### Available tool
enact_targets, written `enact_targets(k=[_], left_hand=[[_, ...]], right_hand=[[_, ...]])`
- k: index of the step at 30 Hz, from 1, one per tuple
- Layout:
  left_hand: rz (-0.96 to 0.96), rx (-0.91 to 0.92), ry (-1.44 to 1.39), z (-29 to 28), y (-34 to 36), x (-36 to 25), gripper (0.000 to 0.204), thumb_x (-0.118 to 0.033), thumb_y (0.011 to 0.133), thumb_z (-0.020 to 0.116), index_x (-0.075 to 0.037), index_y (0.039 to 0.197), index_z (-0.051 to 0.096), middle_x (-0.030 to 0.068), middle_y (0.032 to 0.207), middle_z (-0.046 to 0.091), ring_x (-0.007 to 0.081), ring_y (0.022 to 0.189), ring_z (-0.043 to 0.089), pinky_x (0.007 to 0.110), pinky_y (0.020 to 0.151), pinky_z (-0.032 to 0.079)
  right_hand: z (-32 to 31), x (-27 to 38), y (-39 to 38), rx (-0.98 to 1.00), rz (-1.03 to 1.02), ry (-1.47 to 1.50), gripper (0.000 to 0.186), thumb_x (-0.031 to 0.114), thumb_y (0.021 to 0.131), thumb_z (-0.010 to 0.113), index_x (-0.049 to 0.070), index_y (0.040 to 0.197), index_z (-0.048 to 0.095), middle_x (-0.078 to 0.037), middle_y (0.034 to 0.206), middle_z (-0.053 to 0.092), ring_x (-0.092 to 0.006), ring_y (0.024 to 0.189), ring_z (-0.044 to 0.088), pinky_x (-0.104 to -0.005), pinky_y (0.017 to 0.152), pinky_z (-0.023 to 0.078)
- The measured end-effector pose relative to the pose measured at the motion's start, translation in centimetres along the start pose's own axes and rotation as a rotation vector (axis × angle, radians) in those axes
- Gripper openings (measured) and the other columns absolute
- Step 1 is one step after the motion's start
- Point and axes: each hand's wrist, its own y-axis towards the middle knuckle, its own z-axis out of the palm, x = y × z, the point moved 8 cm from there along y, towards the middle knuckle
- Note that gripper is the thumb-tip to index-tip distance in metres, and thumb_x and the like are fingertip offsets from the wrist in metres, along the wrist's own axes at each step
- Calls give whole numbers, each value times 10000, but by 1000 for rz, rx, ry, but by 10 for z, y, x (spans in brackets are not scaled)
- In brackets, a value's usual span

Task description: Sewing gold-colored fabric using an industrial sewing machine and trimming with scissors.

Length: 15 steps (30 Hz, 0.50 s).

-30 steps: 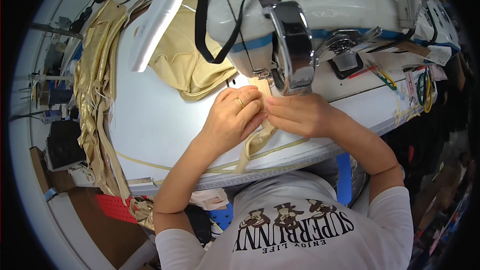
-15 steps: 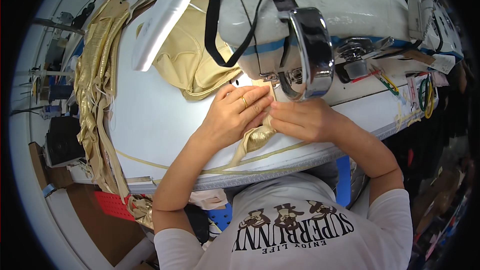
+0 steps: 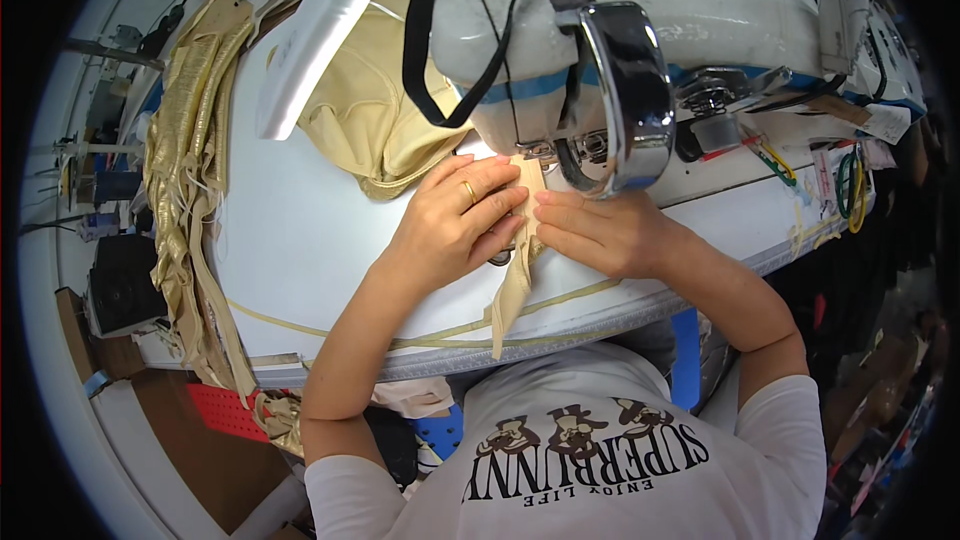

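Note:
A narrow beige fabric strip runs from beneath the needle area of a white sewing machine toward the table's front edge. A bit of gold shows along its right side. My left hand, with a ring on one finger, lies with fingers stretched out at the strip's left edge. From the other side my right hand has its fingers pressed together on the strip's right edge; its thumb is hidden. Just behind my left hand, a larger beige-gold fabric piece lies bunched on the white table.
A stack of gold fabric pieces hangs over the table's left side. A white lamp arm and a chrome curved machine part stand close above the work. Scissors lie at right. A tape measure lines the front edge.
My left hand has shifted slightly left, uncovering more of the strip. The strip now lies straighter, beige side up, where its gold side bulged before. My right hand has hardly moved.

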Motion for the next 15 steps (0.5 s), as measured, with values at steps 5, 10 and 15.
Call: enact_targets(k=[5,10,15], left_hand=[[-22,15,27,2,1,-2,253,-119,799,775,-45,1038,740,104,1125,685,258,1078,666,426,923,511],[-6,7,43,2,4,1,285,-121,803,770,-46,1075,732,95,1114,680,249,1037,663,427,938,505],[-1,34,124,-4,11,3,235,-110,775,781,-37,992,730,81,1033,669,248,995,662,416,878,514]], right_hand=[[1,-1,0,15,3,15,171,92,770,686,51,934,672,-58,1015,692,-185,1019,699,-269,684,535],[4,-6,-1,12,83,39,200,75,761,684,49,958,663,-50,1032,669,-180,922,683,-287,680,542],[13,-14,2,154,198,101,288,65,749,734,12,1032,714,-108,1135,696,-259,1110,682,-402,892,541]])
